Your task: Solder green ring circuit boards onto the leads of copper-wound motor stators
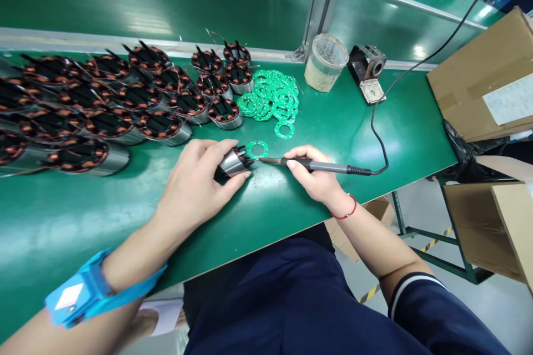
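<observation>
My left hand [204,175] is closed around a motor stator [232,162], a metal cylinder tipped on its side with its black prongs facing right. In my right hand [312,173] is a soldering iron [328,167], held like a pen, its tip pointing left close to the stator's prongs. Whether the tip touches them I cannot tell. Just behind the stator's end lies a green ring-shaped circuit board [257,148] on the green bench top [250,216]. Another ring board [285,130] lies a little farther back, at the edge of a pile of ring boards [275,89].
Upright stators [162,125] with copper windings crowd the bench's left and back. Behind stand a whitish tub [326,64] and a soldering iron stand [370,72]. The iron's black cord [381,150] runs up to the right. A cardboard box [483,77] sits at the right end.
</observation>
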The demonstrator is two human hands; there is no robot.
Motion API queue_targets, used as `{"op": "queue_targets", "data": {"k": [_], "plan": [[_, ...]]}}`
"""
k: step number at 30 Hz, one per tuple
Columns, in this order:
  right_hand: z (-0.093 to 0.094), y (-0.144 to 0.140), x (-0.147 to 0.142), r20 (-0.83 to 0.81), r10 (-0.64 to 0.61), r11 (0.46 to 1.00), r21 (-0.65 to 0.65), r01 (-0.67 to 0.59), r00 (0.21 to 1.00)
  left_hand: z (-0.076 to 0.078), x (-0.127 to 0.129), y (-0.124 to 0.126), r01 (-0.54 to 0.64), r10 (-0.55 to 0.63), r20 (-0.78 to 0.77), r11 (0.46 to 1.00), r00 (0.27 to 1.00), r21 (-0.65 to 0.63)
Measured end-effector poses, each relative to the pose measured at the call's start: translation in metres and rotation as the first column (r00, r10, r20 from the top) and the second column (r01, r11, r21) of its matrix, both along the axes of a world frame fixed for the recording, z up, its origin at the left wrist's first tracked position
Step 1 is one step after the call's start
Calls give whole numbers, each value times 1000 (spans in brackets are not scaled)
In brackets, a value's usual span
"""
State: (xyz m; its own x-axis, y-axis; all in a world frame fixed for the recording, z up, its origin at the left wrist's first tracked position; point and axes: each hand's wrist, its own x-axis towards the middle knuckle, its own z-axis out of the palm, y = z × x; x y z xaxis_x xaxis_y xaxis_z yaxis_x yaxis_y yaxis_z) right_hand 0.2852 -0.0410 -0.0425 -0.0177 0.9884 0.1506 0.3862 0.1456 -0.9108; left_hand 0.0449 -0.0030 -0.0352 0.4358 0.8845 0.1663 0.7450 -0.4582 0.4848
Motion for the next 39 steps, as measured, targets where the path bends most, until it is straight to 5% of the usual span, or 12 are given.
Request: {"op": "queue_targets", "data": {"k": [9,14,21,26,30,35,39], "plan": [[4,0,1,4,-5,989,150,4,1000,1,1,0,12,-12,-41,1000,999,-4],[2,3,-1,11,78,997,6,-78,997,-7,3,0,-21,21,13,999,1000,24],[10,9,-18,280,56,998,-47,-44,958,-2,7,-2,-171,223,208,955,952,-242],[2,14,-43,-29,-85,996,-11,85,996,-5,4,0,-1,182,374,900,909,-437],[3,18,-44,-293,-72,995,45,89,953,-7,3,4,31,70,304,948,950,-316],[6,24,-31,-372,56,998,-12,-66,927,-5,10,4,124,-105,128,980,986,-156],[3,28,-31,-456,-23,998,-63,-6,890,-3,16,2,157,-147,82,980,986,-125]]}}
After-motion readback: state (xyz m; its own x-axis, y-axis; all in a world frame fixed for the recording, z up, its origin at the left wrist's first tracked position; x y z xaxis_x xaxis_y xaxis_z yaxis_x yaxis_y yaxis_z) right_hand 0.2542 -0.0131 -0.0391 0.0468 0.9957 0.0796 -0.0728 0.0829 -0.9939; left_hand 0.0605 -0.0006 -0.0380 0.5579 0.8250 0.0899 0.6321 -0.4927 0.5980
